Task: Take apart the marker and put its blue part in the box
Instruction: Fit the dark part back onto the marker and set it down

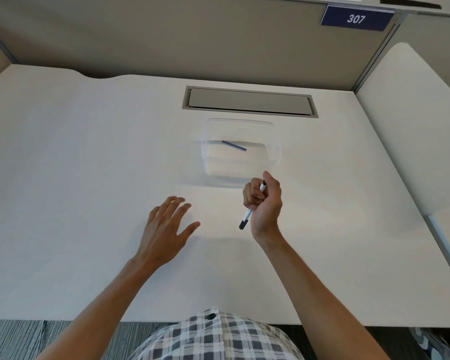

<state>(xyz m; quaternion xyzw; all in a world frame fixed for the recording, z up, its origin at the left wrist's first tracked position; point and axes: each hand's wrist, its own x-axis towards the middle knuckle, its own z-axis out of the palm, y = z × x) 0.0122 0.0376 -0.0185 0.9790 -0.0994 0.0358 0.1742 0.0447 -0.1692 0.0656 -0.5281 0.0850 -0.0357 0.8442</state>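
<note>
A thin blue rod (233,146) lies inside the clear plastic box (277,154) on the white desk, toward the box's far side. My right hand (266,203) is closed around a white marker (246,219) with black ends, just in front of the box's near right corner. The marker slants, one black end poking up past my fingers and the other pointing down toward the desk. My left hand (166,227) hovers flat over the desk to the left, fingers spread, holding nothing.
A grey cable hatch (250,101) is set into the desk just behind the box. Grey partition walls close the back and right side. A blue sign reading 307 (356,18) hangs at the top right. The desk's front edge runs near my checked shirt.
</note>
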